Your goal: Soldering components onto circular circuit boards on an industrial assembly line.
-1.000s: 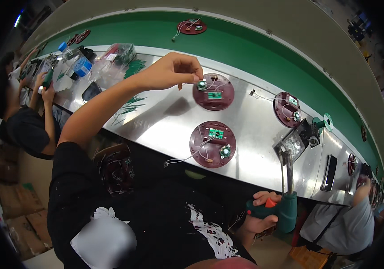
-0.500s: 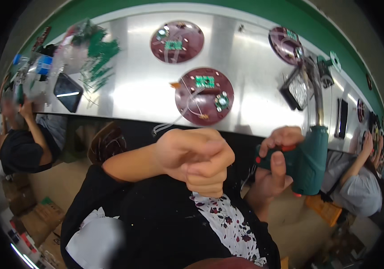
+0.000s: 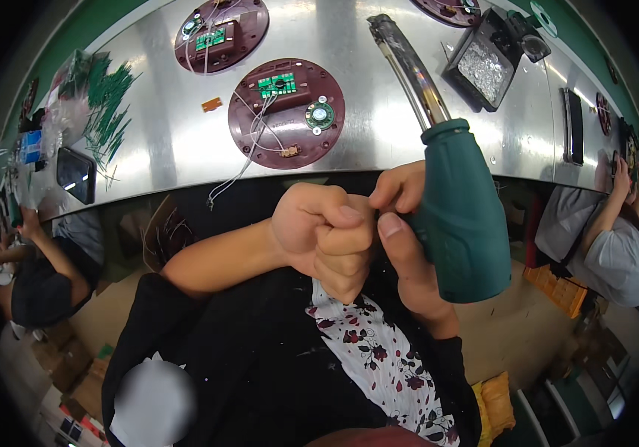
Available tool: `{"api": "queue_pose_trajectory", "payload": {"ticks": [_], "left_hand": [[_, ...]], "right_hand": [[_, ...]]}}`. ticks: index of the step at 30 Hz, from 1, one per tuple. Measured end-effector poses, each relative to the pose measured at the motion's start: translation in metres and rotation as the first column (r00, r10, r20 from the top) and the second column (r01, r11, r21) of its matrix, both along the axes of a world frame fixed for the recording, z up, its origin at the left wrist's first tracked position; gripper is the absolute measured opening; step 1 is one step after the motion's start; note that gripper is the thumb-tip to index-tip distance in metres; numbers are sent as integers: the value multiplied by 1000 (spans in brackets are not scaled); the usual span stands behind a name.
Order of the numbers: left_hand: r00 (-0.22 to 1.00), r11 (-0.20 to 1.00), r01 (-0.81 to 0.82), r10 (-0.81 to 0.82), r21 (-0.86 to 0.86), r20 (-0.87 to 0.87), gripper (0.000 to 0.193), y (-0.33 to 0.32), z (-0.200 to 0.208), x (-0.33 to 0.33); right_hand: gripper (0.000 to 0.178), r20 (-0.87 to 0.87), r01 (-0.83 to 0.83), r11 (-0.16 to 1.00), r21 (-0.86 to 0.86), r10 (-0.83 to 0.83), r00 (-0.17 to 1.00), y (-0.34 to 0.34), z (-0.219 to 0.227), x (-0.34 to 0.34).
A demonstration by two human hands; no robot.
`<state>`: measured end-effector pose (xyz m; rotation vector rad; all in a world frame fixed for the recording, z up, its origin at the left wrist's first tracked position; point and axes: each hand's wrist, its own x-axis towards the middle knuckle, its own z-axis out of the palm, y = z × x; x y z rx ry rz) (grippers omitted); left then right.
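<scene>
Left hand (image 3: 325, 237) curled into a fist, contents hidden, right hand (image 3: 414, 272) closed round one green metal-nozzled tool (image 3: 468, 212), three glossy round maroon discs (image 3: 287, 119) nearby, one smooth metal surface (image 3: 166, 123)

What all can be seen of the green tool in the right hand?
The green tool has a thick, tapering body, plastic by its look, with a collar at the narrower top. From it rises a long metallic nozzle, darkened toward the tip. It leans left, the nozzle showing against the bench. The right hand holds it, the grip mostly hidden. Whether it is on cannot be told.
</scene>
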<state>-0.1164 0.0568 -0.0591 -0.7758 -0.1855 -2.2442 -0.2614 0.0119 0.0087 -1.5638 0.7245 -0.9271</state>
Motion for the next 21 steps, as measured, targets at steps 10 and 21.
{"api": "queue_pose_trajectory", "payload": {"ticks": [10,21], "left_hand": [[994,999,49,-50,13,96,46,-2,-7,9],[962,996,32,-53,81,268,48,-1,-8,19]], "right_hand": [[16,79,-159,962,223,145,986,6,-2,3],[16,40,-191,960,205,186,982,5,4,4]]}}
